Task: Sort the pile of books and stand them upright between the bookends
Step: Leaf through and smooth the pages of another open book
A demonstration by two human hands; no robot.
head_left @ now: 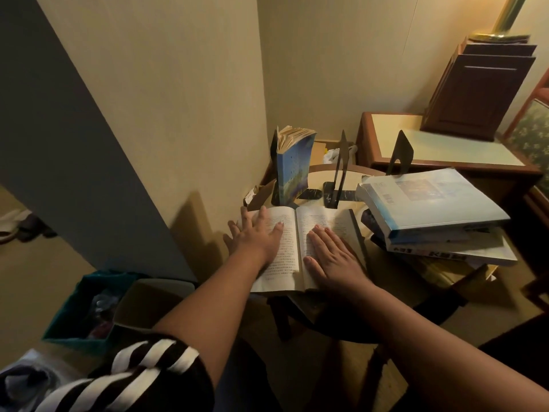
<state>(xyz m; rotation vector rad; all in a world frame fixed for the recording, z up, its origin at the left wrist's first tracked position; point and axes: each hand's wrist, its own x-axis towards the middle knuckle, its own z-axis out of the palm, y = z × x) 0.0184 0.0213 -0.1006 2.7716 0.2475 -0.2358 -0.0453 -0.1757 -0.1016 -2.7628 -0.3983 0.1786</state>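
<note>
The sorting looks barely begun: only one blue paperback with fanned yellowed pages stands upright at the back of the small round cream-topped bench, leaning against a black metal bookend. A second black bookend stands apart to its right, leaving a bare gap between them. A cream-paged open book lies flat near the front edge. The left hand and right hand press on its pages with fingers straight, so neither grip is closed on anything. That book likely needs closing before it can stand. The slanting pile of pale blue and white books on the right is unsorted, and it crowds a third black bookend behind it. A teal bin and a cardboard box sit on the floor to the left.
</note>
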